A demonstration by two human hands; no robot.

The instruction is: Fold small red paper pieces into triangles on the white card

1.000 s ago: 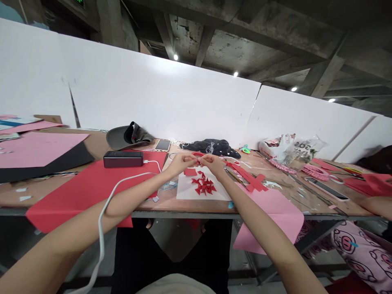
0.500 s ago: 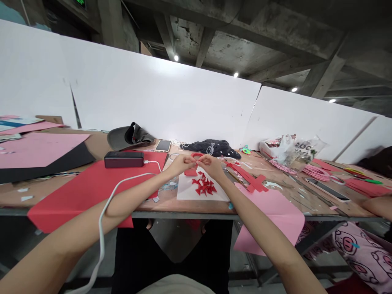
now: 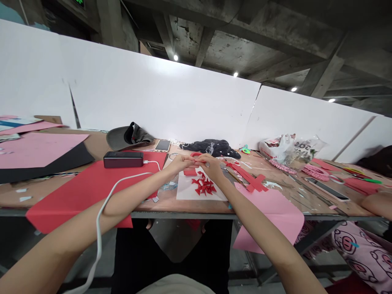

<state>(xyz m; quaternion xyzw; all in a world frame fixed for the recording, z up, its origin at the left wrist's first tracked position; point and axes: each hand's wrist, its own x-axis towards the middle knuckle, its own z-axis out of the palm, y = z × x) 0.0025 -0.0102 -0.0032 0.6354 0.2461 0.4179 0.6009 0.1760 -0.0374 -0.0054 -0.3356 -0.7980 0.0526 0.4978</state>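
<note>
My left hand (image 3: 180,162) and my right hand (image 3: 211,165) meet fingertip to fingertip above a white sheet (image 3: 186,192) on the table. Both pinch a small red paper piece (image 3: 197,159) between them; it is mostly hidden by the fingers. Just below the hands, a pile of several small folded red paper pieces (image 3: 203,185) lies on the white sheet, with a red paper square (image 3: 190,172) beside it.
A large red sheet (image 3: 82,190) and a black power bank (image 3: 123,159) with a white cable (image 3: 104,208) lie to the left. Pink paper (image 3: 275,212) hangs off the front edge at right. Red strips (image 3: 248,177), a phone (image 3: 162,145), a cap (image 3: 128,136) and plastic bags (image 3: 290,151) lie further back. Another person's arm (image 3: 376,204) rests far right.
My hands have drawn closer together, the fingertips now pressed onto the red piece. The other person's arm at far right has shifted slightly.
</note>
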